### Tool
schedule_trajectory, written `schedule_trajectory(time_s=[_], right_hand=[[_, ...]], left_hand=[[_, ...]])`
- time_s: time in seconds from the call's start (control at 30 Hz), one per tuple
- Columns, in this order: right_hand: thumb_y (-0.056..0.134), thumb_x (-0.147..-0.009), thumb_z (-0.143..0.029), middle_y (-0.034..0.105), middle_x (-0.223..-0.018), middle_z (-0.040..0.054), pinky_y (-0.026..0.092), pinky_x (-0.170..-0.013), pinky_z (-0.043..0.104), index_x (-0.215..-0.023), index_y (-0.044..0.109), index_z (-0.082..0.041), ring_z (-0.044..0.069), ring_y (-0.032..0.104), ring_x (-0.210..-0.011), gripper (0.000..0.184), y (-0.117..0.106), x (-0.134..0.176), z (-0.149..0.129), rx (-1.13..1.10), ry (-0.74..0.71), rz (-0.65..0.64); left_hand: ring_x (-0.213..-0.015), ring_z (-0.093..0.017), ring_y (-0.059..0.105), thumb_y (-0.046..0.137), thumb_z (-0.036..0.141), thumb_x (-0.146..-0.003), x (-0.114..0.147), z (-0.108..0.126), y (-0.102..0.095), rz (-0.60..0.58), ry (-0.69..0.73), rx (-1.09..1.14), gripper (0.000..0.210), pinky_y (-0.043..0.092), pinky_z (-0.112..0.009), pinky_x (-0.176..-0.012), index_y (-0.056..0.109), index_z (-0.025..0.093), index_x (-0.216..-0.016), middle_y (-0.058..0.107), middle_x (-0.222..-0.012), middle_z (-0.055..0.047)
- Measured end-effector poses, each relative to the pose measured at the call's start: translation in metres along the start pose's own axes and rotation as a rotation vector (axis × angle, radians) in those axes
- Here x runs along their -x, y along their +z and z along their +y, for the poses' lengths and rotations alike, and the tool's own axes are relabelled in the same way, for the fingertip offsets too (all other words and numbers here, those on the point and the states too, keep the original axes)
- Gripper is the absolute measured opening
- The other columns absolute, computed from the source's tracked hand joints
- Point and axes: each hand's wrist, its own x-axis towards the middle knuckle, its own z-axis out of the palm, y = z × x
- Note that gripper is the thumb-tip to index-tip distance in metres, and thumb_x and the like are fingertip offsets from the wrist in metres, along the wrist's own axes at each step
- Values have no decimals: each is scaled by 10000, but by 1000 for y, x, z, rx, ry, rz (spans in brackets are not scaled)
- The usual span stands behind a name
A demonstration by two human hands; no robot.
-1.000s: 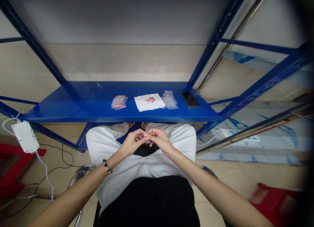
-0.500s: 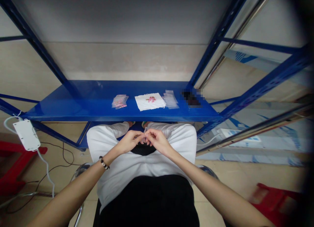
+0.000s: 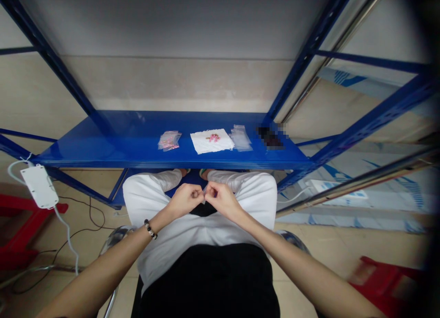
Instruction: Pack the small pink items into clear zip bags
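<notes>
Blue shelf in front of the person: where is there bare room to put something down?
The blue shelf is bare left of the pink-filled bags. The middle is crowded: white cloth, clear bags, then a blurred dark item to the right.

1. Both forearms come in from the bottom corners of the view and converge toward the centre, over the lap.
2. Left hand (image 3: 185,200): loosely fisted, fingers curled in, knuckles up, thumb side facing the other hand.
3. Right hand (image 3: 222,199): same posture, mirrored; fingers curled, thumb and forefinger tips pressed together at the inner edge.
4. Hands sit side by side, fingertips meeting or nearly touching in the middle; whatever is pinched between them is too small to make out.
5. Left wrist bent slightly up, carrying a beaded bracelet (image 3: 150,229). Right wrist bare, roughly straight with the forearm.
6. Both arms bare up to the frame edge.
</notes>
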Motion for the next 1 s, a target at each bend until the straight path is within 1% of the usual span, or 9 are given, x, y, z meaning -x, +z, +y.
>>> schedule_trajectory(time_s=[0.13, 0.27, 0.37, 0.47, 0.57, 0.7, 0.77, 0.87, 1.0], right_hand=[[572, -707, -168, 538, -565, -37, 314, -525, 229, -611, 519, -196, 115, 483, -540, 113, -2, 0, -3, 65, 45, 27], [587, -703, -178, 519, -544, -39, 284, -508, 237, -585, 483, -202, 110, 449, -508, 159, -5, -1, -5, 139, 73, 68], [586, -735, -194, 518, -548, -34, 299, -517, 241, -608, 495, -208, 118, 463, -514, 157, -8, -2, -6, 153, 75, 99], [605, -792, -261, 580, -615, -34, 357, -545, 243, -827, 576, -225, 137, 528, -543, 58, -7, -2, -7, 58, 64, 105], [628, -807, -296, 644, -711, -33, 401, -535, 248, -1114, 527, -254, 144, 576, -529, 326, -3, 1, -7, -109, 88, 71], [551, -782, -148, 683, -808, -28, 436, -508, 239, -1218, 457, -276, 116, 585, -468, 464, 1, 4, -1, -209, 129, 19], [499, -756, -93, 692, -849, -23, 454, -508, 228, -1218, 451, -280, 107, 599, -481, 501, 0, 4, 2, -207, 133, 34], [458, -771, -97, 700, -900, -11, 481, -500, 211, -1214, 442, -280, 105, 631, -516, 480, -3, 2, 5, -247, 138, 61], [475, -838, -198, 698, -897, -8, 494, -446, 191, -1202, 409, -266, 119, 659, -545, 376, -8, -3, 4, -376, 146, 58]], left_hand=[[-508, -107, 414, 537, 191, -747, 1, 6, -3, 115, -39, -183, 190, 222, -252, -541, 544, 178, -558, 494, -512, 27], [-485, -110, 422, 546, 209, -765, 0, 7, -6, 232, -109, -219, 237, 228, -256, -545, 509, 185, -532, 491, -488, 24], [-487, -118, 433, 545, 230, -800, 2, 5, -5, 283, -68, -277, 237, 236, -261, -556, 544, 191, -566, 526, -508, 12], [-515, -139, 467, 514, 257, -863, 6, 4, -1, 257, 40, -373, 258, 247, -270, -578, 576, 197, -620, 567, -553, -16], [-544, -162, 488, 502, 251, -887, 11, 4, 6, 206, 151, -449, 251, 272, -283, -615, 589, 201, -656, 594, -585, -44], [-557, -178, 499, 486, 255, -904, 16, 3, 15, 188, 243, -519, 272, 303, -311, -655, 580, 199, -655, 597, -592, -64], [-565, -181, 502, 491, 255, -904, 17, 5, 16, 202, 247, -502, 278, 317, -316, -665, 574, 198, -645, 580, -583, -61], [-584, -181, 512, 512, 259, -901, 16, 9, 12, 234, 218, -384, 241, 345, -310, -673, 592, 205, -680, 564, -592, -45], [-720, -182, 588, 515, 307, -927, 6, 9, -5, 317, 64, -95, 152, 406, -287, -706, 643, 229, -948, 653, -776, -39]])
